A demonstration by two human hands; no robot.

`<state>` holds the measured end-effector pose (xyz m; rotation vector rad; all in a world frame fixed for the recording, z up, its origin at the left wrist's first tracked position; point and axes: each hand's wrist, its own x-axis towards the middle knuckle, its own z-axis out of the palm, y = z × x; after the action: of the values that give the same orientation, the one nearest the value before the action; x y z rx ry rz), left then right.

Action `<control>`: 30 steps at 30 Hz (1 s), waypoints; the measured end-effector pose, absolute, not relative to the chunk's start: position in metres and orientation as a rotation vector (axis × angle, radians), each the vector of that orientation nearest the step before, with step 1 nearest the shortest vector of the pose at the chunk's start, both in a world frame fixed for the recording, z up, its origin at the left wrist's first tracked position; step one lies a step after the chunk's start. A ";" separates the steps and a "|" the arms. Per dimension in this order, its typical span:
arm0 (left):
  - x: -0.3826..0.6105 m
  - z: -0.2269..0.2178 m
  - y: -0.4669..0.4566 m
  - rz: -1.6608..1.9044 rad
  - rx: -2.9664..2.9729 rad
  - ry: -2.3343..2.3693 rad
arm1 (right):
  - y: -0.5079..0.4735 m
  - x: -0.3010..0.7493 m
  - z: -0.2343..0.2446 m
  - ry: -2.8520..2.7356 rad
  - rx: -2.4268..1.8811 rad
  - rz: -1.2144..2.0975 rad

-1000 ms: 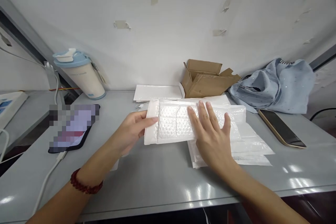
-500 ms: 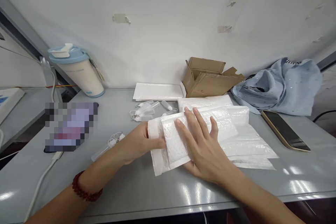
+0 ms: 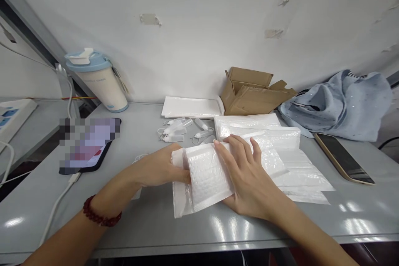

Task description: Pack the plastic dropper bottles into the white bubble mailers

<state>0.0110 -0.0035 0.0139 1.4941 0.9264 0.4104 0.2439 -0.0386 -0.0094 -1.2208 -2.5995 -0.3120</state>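
A white bubble mailer (image 3: 207, 176) is held above the front of the table, its flap end toward the left. My left hand (image 3: 163, 166) grips that flap end, with the thumb on the near face at the mouth and the other fingers hidden behind. From the right, my right hand (image 3: 246, 170) clasps the mailer, fingers over its top face and thumb underneath. More white bubble mailers (image 3: 305, 168) lie in an overlapping pile just behind and right of it. Several small clear plastic tubes (image 3: 174, 129) with thin loops lie beyond my left hand.
A flat white stack (image 3: 191, 107) lies by the wall beside an open cardboard box (image 3: 260, 95). A cream tumbler (image 3: 101, 85) stands at the back left, near a phone on a cable (image 3: 93, 145). At right are blue fabric (image 3: 339, 104) and another phone (image 3: 343, 158).
The held mailer has moved slightly left and nearer, and it looks more puffed at the mouth. The fingers of my right hand are more bent. The whole view has shifted slightly.
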 end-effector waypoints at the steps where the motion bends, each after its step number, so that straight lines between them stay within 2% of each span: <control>1: 0.012 0.013 -0.004 0.419 1.467 0.935 | -0.039 0.244 -0.009 -2.588 -1.226 -0.329; 9: 0.002 0.014 0.004 0.463 1.751 1.523 | -0.031 0.250 -0.008 -2.491 -1.250 -0.440; 14: -0.042 0.025 0.014 0.054 1.811 1.765 | -0.026 0.254 -0.011 -2.437 -1.244 -0.421; 18: -0.056 0.014 0.019 -0.298 1.813 1.940 | -0.024 0.256 -0.012 -2.422 -1.229 -0.383; 24: -0.046 0.001 0.017 -0.115 1.791 1.786 | -0.024 0.256 -0.010 -2.423 -1.213 -0.229; 30: -0.039 0.010 0.014 0.006 1.749 1.635 | -0.026 0.255 -0.010 -2.387 -1.229 -0.154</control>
<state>-0.0389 0.0143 0.0100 1.7486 1.6352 0.0062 0.2552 -0.0258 -0.0099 -1.2293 -2.3867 -0.1540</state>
